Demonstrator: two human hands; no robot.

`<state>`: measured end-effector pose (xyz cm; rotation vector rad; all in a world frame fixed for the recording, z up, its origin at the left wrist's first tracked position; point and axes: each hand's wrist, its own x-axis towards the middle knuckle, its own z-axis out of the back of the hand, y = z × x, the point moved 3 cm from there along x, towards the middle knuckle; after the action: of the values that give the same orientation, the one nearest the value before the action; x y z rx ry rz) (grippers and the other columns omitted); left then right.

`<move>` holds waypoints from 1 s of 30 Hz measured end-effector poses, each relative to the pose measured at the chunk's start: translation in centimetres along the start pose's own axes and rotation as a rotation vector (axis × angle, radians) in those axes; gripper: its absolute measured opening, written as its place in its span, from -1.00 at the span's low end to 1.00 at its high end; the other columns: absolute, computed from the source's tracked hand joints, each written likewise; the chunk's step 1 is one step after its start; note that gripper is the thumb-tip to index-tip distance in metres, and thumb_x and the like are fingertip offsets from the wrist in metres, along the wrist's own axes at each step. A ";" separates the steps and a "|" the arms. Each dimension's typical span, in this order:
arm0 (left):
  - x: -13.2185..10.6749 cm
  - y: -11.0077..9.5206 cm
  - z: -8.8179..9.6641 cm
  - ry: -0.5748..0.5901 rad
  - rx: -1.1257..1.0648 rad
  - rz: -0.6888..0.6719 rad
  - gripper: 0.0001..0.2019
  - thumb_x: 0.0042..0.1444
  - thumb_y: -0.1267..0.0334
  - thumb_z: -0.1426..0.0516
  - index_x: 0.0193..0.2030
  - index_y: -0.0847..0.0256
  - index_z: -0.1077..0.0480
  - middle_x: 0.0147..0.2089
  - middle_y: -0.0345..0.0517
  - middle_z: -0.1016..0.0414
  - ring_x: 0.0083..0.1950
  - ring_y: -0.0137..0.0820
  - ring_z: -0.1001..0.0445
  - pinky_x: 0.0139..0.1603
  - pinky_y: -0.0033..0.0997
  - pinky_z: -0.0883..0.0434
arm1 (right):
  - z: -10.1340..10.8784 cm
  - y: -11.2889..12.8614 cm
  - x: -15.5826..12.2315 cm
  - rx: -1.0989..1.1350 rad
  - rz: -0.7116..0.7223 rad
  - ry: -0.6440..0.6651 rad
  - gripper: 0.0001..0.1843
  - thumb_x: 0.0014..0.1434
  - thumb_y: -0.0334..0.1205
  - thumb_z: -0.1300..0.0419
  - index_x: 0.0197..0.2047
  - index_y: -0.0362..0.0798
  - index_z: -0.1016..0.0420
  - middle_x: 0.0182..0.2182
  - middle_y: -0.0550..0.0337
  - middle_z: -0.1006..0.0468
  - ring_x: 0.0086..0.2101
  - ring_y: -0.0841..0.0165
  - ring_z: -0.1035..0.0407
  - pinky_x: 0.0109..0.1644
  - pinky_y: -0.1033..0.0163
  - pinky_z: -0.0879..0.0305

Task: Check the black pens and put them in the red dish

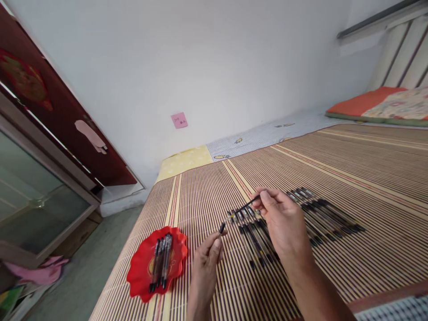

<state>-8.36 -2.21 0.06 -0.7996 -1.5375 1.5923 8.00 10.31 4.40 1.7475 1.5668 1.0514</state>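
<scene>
My left hand [207,256] is closed on a pen barrel [221,228], whose dark grip end points up and to the right. Between the fingertips of my right hand [280,214] is a thin black ink refill [248,205]. The refill slants down to the barrel's open end; whether it sits inside or only meets it I cannot tell. Under and beside my right hand, a row of disassembled pen parts [256,240] lies on the striped mat, partly hidden by the hand. More pen parts [329,218] lie to its right. Several capped pens [161,263] rest in a red scalloped plate [136,272].
The bamboo mat [200,191] covers the bed, its left edge dropping toward the grey floor [96,258]. Folded orange and floral bedding [374,104] is at the far right. A pink note [179,120] hangs on the white wall. A glass-paned cabinet [33,196] stands left.
</scene>
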 end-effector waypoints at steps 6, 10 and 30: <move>-0.1 0.1 0.2 0.022 0.026 -0.029 -0.45 0.13 -0.25 -0.25 0.00 0.17 -0.67 -0.48 -0.25 -0.18 -0.42 -0.44 -0.11 -0.39 -0.47 -0.21 | 0.1 -0.1 0.0 -0.096 0.009 0.028 -0.72 0.17 0.00 -0.39 -0.17 -0.02 -0.64 -0.30 0.16 -0.63 -0.37 0.38 -0.49 -0.21 0.22 -0.45; 0.0 0.4 0.2 0.021 0.061 -0.043 -0.46 0.17 -0.23 -0.22 0.01 0.18 -0.66 -0.46 -0.23 -0.21 -0.41 -0.43 -0.12 -0.39 -0.46 -0.20 | 0.0 0.6 -0.1 -0.168 0.058 0.044 -0.74 0.20 -0.01 -0.35 -0.16 -0.01 -0.64 -0.32 0.16 -0.63 -0.39 0.37 -0.49 -0.25 0.22 -0.45; -1.2 -0.2 -1.7 0.285 -0.175 0.036 -0.61 0.36 -0.05 -0.13 0.01 0.26 -0.53 -0.51 -0.33 -0.15 -0.51 -0.53 -0.08 -0.51 -0.49 0.00 | -2.4 0.8 -1.5 -0.362 -0.078 0.621 -0.76 0.26 -0.10 -0.25 -0.14 -0.03 -0.68 -0.27 0.10 -0.68 -0.24 0.30 -0.54 -0.12 0.20 -0.45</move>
<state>-6.28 -2.36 0.01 -1.1060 -1.4725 1.3142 6.37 8.47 6.04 1.1603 1.6290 1.8234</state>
